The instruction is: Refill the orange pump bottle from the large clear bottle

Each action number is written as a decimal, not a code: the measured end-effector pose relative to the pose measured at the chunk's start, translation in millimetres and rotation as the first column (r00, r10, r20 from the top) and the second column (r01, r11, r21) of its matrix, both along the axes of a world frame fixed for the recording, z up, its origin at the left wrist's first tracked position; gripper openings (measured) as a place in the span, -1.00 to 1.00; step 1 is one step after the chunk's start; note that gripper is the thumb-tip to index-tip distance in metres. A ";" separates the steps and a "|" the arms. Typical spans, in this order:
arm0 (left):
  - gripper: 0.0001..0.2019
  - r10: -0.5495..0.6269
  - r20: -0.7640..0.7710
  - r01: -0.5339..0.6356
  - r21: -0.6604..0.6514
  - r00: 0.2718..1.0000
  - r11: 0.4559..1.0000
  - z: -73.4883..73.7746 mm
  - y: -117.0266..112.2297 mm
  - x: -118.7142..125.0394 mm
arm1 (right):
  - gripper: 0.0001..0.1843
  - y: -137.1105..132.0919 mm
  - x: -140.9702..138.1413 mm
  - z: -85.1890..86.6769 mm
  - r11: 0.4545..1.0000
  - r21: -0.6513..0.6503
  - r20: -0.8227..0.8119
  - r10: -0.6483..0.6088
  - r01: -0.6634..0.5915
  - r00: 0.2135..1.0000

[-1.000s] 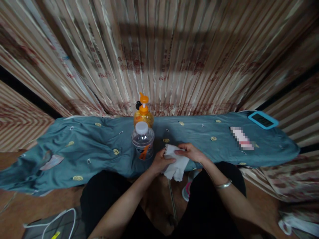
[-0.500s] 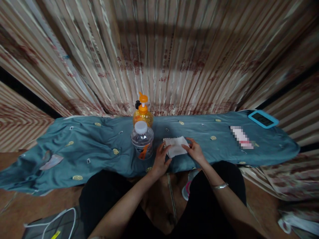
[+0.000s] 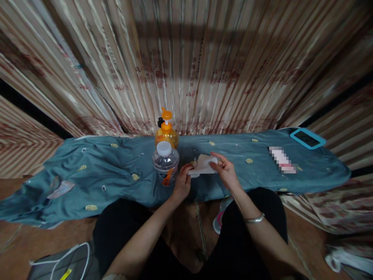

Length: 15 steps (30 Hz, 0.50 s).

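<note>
Between my hands is a white tissue (image 3: 203,165), raised a little off the blue-green cloth (image 3: 122,163) and partly folded, with an uneven edge. My left hand (image 3: 182,182) pinches its left corner. On the other side, my right hand (image 3: 225,170) grips the right end between thumb and fingers. Just left of my left hand stands a clear plastic jar (image 3: 165,161) with a white lid and an orange mark. Behind the jar is a yellow bottle (image 3: 166,134) with an orange pump top.
A blue-framed device (image 3: 308,139) with a dark screen lies at the far right, beside a blurred pinkish-white item (image 3: 282,159). A pale crumpled piece (image 3: 61,189) rests at the left. A striped curtain (image 3: 186,70) hangs right behind the cloth-covered surface.
The tissue lay flat on the cloth before; now it is lifted and bent. My left hand has shifted slightly left and my right hand has closed more firmly on the tissue's right end.
</note>
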<state>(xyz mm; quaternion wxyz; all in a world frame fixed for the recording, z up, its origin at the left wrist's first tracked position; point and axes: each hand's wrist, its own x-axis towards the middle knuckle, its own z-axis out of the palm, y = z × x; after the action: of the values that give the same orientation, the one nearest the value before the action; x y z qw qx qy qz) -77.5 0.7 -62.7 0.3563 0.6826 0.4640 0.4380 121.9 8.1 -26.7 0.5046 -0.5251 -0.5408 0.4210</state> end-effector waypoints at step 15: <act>-0.48 -0.154 -0.278 0.225 0.245 0.948 0.943 3.2 -39.3 -8.7 | -0.51 -45.3 -17.7 -49.6 0.926 0.271 0.824 -0.084 -0.261 0.560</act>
<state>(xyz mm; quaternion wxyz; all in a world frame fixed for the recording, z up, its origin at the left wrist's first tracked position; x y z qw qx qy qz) -86.2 -38.6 -59.5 0.2369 0.8175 0.3725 0.3699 104.2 -37.2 -76.3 0.2590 -0.5285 -0.8072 0.0446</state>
